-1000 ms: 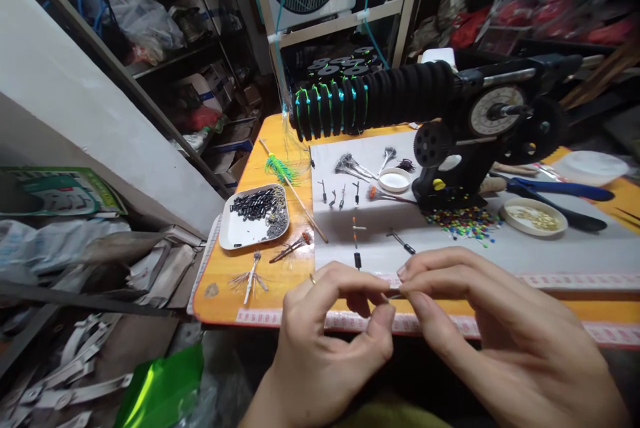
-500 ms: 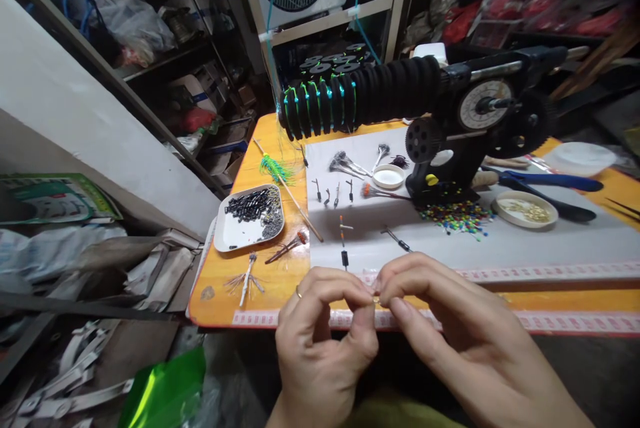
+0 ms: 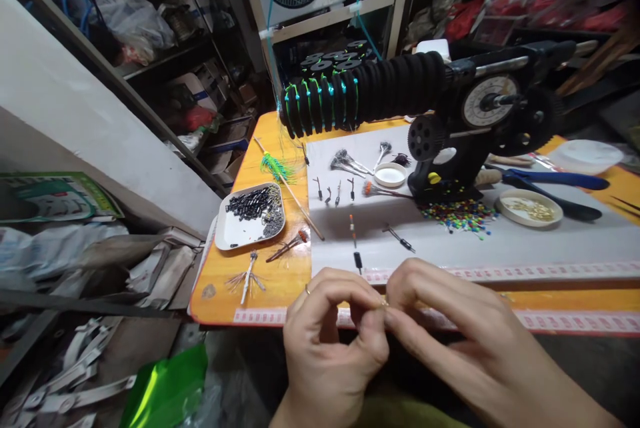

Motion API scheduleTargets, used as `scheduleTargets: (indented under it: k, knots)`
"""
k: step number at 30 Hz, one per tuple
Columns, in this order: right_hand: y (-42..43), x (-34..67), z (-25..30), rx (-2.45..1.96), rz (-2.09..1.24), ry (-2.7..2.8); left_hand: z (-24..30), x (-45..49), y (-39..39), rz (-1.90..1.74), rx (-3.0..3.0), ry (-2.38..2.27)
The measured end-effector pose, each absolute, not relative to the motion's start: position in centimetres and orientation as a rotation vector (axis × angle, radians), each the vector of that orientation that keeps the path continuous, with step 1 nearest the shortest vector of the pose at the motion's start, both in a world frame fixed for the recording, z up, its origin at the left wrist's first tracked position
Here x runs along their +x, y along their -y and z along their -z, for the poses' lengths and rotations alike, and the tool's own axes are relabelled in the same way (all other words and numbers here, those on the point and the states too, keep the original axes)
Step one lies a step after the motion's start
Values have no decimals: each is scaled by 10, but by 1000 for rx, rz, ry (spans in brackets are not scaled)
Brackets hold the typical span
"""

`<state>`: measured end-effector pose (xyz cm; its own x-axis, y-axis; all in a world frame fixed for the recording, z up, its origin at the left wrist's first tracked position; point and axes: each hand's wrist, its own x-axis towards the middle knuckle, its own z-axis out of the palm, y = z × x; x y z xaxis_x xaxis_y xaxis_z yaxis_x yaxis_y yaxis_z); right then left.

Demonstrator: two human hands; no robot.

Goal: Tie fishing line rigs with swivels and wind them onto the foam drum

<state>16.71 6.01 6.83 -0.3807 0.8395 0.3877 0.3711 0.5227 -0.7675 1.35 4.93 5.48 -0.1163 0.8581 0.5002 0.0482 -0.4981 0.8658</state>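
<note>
At the table's front edge my left hand [image 3: 335,341] is closed in a pinch, a ring on one finger. A tiny gold-coloured piece [image 3: 384,303] shows at its fingertips, too small to name. My right hand [image 3: 450,335] meets it there, thumb and forefinger closed on the same piece. Just above the left fingers is a small black cylinder [image 3: 358,261], with a thin orange-and-white stick [image 3: 353,228] in line beyond it. Whether these are joined to what I pinch, I cannot tell. A similar black piece on a thin stem [image 3: 400,239] lies on the white sheet [image 3: 450,255].
A black machine [image 3: 435,161] with a ribbed roller stands behind. Around it are loose coloured beads [image 3: 460,215], a dish of gold bits [image 3: 530,208] and blue-handled pliers [image 3: 560,180]. On the left sit a tray of black cylinders [image 3: 235,235] and a stick with green fibres [image 3: 295,198].
Both hands have shifted slightly right, still pinched together. The black cylinder and orange-and-white stick have also moved right, and the stick's pale crosspiece no longer sticks out sideways.
</note>
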Motion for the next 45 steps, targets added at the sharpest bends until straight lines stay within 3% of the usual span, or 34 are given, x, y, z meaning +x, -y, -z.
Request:
scheduleTargets:
  k: [11, 23, 35, 45]
  knots:
    - [-60, 180, -66, -794, -341, 2103, -58, 6, -50, -1430, 1111, -697]
    - [-67, 170, -65, -804, -708, 1891, -54, -8, -58, -1226, 1049, -633]
    - [-76, 183, -52, -654, -467, 2159, -68, -17, -65, -1026, 1071, -661]
    - [-74, 173, -52, -788, -241, 2114, -60, -8, -65, -1050, 1274, -820]
